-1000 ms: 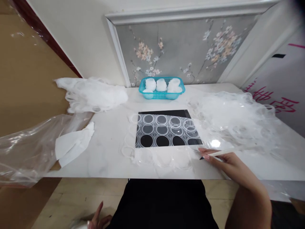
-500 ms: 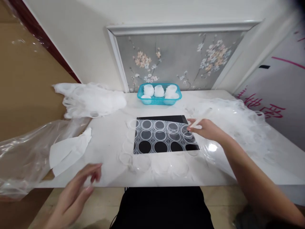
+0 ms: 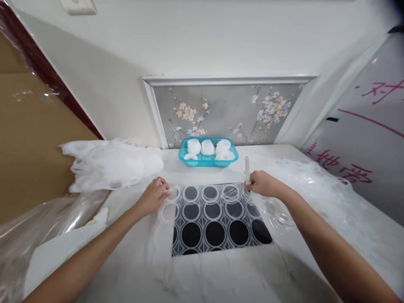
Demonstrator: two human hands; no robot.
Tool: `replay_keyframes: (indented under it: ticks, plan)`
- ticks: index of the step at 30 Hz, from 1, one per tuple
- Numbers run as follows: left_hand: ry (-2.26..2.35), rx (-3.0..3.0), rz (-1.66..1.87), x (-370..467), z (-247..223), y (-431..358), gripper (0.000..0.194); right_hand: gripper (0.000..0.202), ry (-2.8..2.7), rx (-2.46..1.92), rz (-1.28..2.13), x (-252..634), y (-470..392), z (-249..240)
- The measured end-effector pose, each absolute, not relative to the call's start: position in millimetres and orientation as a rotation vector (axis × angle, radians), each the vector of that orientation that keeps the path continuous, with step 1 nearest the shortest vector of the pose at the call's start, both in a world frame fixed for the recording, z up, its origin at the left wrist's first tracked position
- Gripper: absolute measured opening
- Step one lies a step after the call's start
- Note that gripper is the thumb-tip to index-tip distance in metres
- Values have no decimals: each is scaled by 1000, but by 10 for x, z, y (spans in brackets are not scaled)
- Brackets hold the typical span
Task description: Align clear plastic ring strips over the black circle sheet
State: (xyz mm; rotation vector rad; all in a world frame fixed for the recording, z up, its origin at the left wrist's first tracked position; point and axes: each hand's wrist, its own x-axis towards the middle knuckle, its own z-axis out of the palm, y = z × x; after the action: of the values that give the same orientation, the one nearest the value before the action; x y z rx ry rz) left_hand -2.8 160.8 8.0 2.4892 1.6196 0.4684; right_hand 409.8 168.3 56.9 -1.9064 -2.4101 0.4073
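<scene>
A clear sheet patterned with whitish rings (image 3: pixel 211 210) is spread over a black board (image 3: pixel 215 233) on the white bench (image 3: pixel 132 248), directly in front of the person. The board is overhung by the sheet at the left and along the near edge, where the pale rings are hard to make out against the bench. The sheet's far-left corner is pinched in the left hand (image 3: pixel 153 197), its grip closed with the fingertips on the outermost ring. In the right hand (image 3: pixel 263 184), the grip is closed around a white pen-like tool (image 3: pixel 247 164); the tool is held nearly upright, its lower end at the far-right corner of the sheet (the very tip is hard to see behind the fingers).

Beyond the sheet, a blue basket (image 3: pixel 206 163) is set near the wall, with stacks of white rings (image 3: pixel 194 146) contained in it. A white heap (image 3: pixel 120 166) is piled at the left, and a spread of translucent ringed material (image 3: pixel 303 181) is laid out at the right. White paper (image 3: pixel 63 248) can be seen near the left forearm, next to clear plastic film (image 3: pixel 31 235). The wall is decorated with a framed floral panel (image 3: pixel 221 109), and at the right a pale board is marked with red writing (image 3: pixel 356 172).
</scene>
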Motion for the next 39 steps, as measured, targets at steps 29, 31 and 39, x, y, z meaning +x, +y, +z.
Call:
replay_keyframes:
  ticks: [29,31,39]
  plan:
    - [1192,1606,863,1323,632,1407,24,24,-102,-773,1888,2617,1121,710]
    - [1185,1548,788,1257,564,1482,29,28,-77,-837,1916,2592,1149,625]
    - [1028,1758,799,1145,1037,1097,23,56,-560,-594,1847,2793,1046,885]
